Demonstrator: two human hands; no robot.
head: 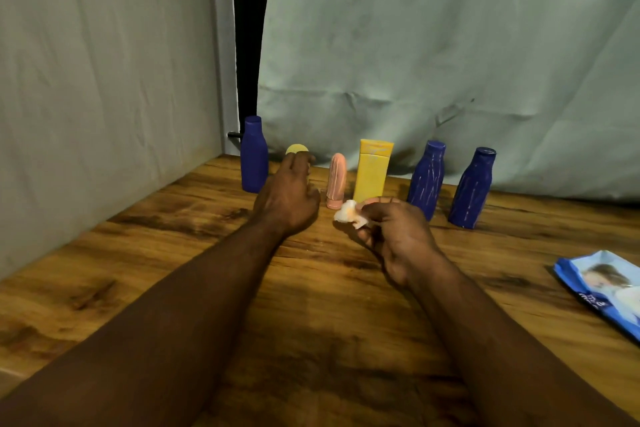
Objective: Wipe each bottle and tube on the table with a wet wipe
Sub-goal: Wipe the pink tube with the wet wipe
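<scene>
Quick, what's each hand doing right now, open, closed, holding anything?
Left hand: reaching over the yellow round-topped item; grip cannot be told.
Right hand: pinching the crumpled wet wipe.

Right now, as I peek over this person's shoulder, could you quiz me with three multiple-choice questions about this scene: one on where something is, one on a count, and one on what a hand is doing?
1. Where is the pack of wipes?
A. on the right side of the table
B. behind the bottles
C. in the left hand

2. How many blue bottles stand in the row?
A. two
B. three
C. five

3. What is the right hand doing?
A. lying flat and empty
B. pinching a crumpled wipe
C. gripping a blue bottle

Answers:
1 A: the pack lies flat near the right edge.
2 B: one stands at the left end, two at the right end.
3 B: the white wipe sticks out from its fingers.
</scene>
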